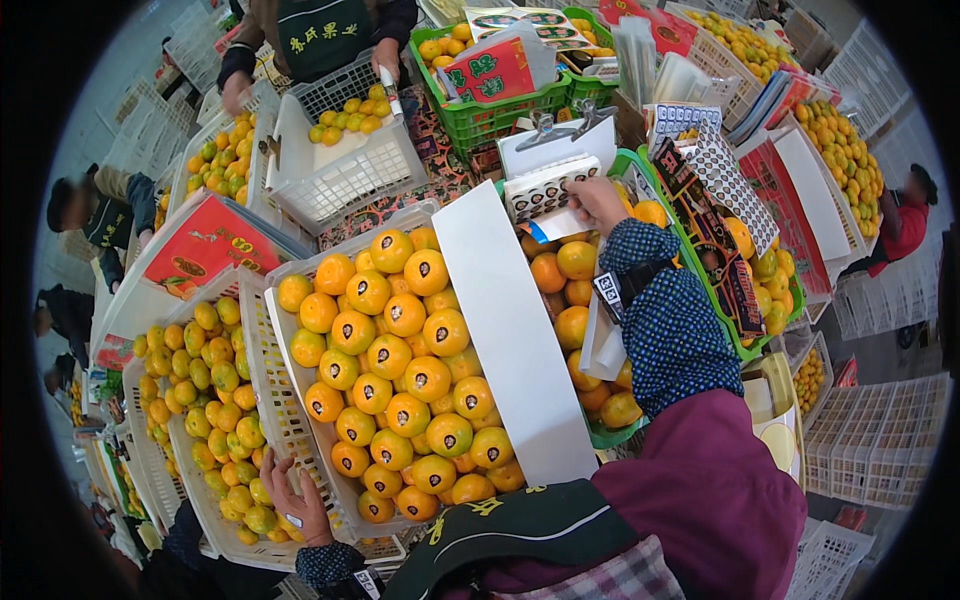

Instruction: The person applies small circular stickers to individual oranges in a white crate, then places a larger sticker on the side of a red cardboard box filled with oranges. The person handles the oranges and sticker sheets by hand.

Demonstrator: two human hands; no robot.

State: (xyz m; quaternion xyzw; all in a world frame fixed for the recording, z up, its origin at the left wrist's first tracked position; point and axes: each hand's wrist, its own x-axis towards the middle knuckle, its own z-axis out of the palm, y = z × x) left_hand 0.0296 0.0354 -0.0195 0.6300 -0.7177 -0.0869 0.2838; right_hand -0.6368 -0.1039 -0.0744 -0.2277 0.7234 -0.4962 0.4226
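A white crate lined with white card [495, 337] holds rows of orange citrus fruit [390, 356], many bearing a small dark round sticker. My right hand [598, 204] is at a sheet of round stickers [541, 196] clipped to a white board, its fingertips at the sheet's right edge; whether it pinches a sticker cannot be told. My left hand [296, 499] is at the crate's lower left side, fingers apart, palm partly up, with a small pale patch near the wrist. It holds nothing and is beside a crate of greenish-orange citrus [225, 405].
Green baskets [795, 304] of citrus with sticker sheets [731, 176] flank my right arm. Across the table a person in a dark apron [322, 37] works over white crates [360, 172]. Red printed cartons [210, 247] lie at the left. Stacked white crates [877, 442] stand at the right.
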